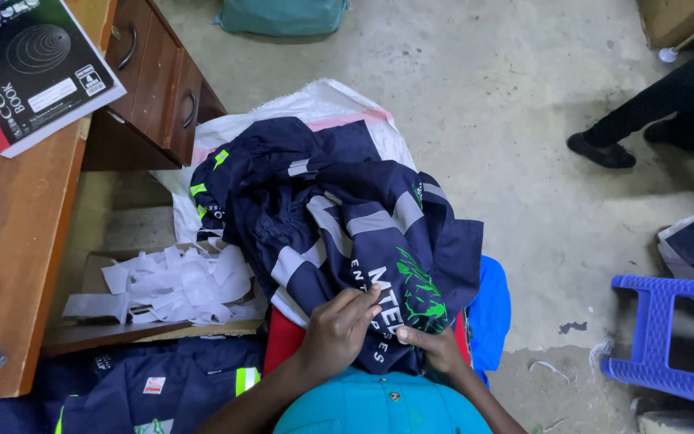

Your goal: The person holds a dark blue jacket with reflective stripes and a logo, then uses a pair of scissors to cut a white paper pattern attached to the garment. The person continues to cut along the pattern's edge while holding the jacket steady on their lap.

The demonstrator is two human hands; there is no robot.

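Desk [18,241] at left edge, ledger book [30,68] on far corner. Box of white paper strips [174,285] beside. Left hand [339,329] flat, fingers spread on navy work garment [347,217]; right hand [435,345] pinching hem. Garment bunched on lap, printed emblem exposed, apparently unfolded yet. Blue stool [668,337] at right.

L hand [337,328] flat, R hand [435,347] pinching, both close

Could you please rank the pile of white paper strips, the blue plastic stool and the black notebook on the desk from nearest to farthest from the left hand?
From the left hand:
1. pile of white paper strips, just to its left.
2. blue plastic stool, far right.
3. black notebook, on the desk at upper left.
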